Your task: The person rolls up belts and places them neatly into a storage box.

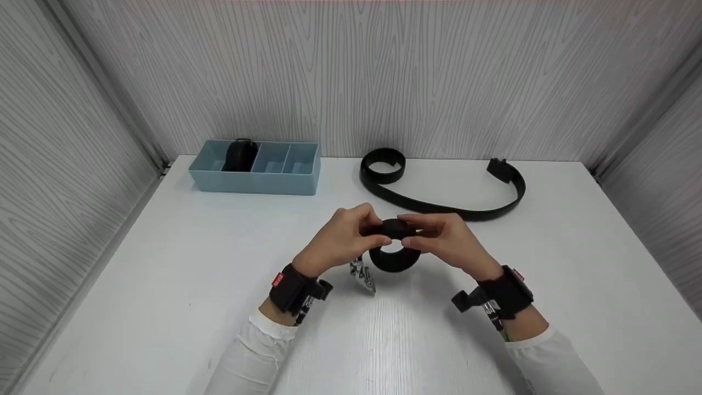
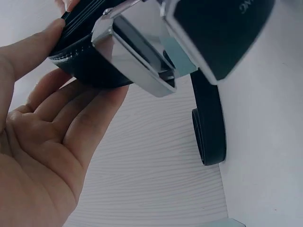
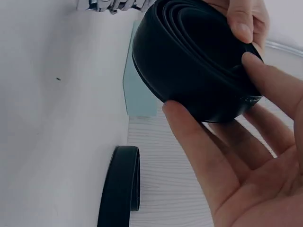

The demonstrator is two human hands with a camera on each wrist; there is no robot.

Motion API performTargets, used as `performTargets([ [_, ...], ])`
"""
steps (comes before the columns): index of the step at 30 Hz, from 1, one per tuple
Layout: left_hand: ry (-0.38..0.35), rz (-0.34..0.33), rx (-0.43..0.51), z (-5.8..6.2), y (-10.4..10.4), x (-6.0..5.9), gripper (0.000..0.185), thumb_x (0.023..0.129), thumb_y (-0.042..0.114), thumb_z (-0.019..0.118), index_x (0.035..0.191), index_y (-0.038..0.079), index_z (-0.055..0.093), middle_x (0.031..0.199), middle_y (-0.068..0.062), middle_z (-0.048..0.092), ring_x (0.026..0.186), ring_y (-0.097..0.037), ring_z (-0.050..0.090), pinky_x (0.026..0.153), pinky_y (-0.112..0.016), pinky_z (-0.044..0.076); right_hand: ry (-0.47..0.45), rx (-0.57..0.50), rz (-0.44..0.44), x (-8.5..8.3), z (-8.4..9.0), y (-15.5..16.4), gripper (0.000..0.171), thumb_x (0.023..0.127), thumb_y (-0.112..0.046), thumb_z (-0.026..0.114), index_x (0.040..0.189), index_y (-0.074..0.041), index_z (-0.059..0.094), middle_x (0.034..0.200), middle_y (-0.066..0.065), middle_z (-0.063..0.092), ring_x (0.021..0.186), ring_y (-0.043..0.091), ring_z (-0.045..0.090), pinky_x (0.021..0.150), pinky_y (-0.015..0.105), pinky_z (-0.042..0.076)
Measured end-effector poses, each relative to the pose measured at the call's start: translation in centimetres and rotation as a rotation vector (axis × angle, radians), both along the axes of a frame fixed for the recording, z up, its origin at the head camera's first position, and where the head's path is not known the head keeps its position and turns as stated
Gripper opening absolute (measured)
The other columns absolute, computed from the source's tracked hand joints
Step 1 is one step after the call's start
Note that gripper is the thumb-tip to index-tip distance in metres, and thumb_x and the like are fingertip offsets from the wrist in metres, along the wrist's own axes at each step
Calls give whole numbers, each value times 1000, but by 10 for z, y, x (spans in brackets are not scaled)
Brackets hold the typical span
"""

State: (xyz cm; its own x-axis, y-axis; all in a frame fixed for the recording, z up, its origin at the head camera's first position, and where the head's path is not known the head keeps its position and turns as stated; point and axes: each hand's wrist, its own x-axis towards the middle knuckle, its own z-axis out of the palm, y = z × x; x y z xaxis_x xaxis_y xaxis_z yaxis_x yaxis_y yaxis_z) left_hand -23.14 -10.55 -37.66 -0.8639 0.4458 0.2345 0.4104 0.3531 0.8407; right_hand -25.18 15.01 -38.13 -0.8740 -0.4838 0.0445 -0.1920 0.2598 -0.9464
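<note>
Above the middle of the white table [image 1: 164, 274], both hands hold a tightly rolled black belt [image 1: 394, 249]. My left hand [image 1: 356, 227] grips the roll from the left, its fingers [image 2: 90, 118] lying under the coil [image 2: 80, 61]. From the right, my right hand [image 1: 439, 233] pinches the roll, with fingertips [image 3: 246, 33] curled over its edge [image 3: 189, 52]. The belt's silver buckle [image 1: 363, 276] hangs loose below the left hand and fills the left wrist view [image 2: 142, 56].
A second black belt [image 1: 439, 206] lies behind the hands, coiled at its left end, with a black buckle at the right end. At the back left stands a light blue divided tray [image 1: 263, 184] with a rolled black belt [image 1: 239, 155] in its left compartment. Grey panels wall three sides.
</note>
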Motion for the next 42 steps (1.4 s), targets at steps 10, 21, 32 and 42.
performTargets([
  [10, -18, 85, 122, -6, 3, -4, 27, 95, 17, 79, 113, 6, 62, 107, -7, 75, 91, -12, 71, 75, -26, 55, -72, -195, -137, -3, -6, -3, 49, 91, -13, 83, 137, -9, 68, 126, 12, 72, 102, 21, 74, 77, 33, 61],
  [21, 38, 5, 77, -9, 3, -5, 25, 93, 13, 80, 108, 2, 63, 104, -9, 78, 92, -12, 72, 77, -25, 56, -34, -61, -39, -3, -4, 1, 54, 87, -13, 86, 137, -11, 69, 128, 11, 72, 104, 24, 74, 76, 31, 60],
  [32, 488, 311, -208, -12, 14, -3, 30, 90, 18, 85, 110, 5, 65, 120, -7, 64, 111, -22, 63, 89, -33, 56, 8, -218, -253, 5, -10, -12, 54, 87, -9, 85, 138, -12, 68, 126, 11, 73, 101, 23, 75, 75, 30, 61],
  [42, 623, 404, -197, -11, 3, -7, 19, 86, 6, 80, 102, 7, 69, 103, -5, 67, 98, -19, 67, 80, -33, 58, -14, -347, -89, 10, -10, -17, 49, 92, -6, 80, 139, -3, 65, 128, 19, 70, 108, 31, 73, 86, 44, 60],
])
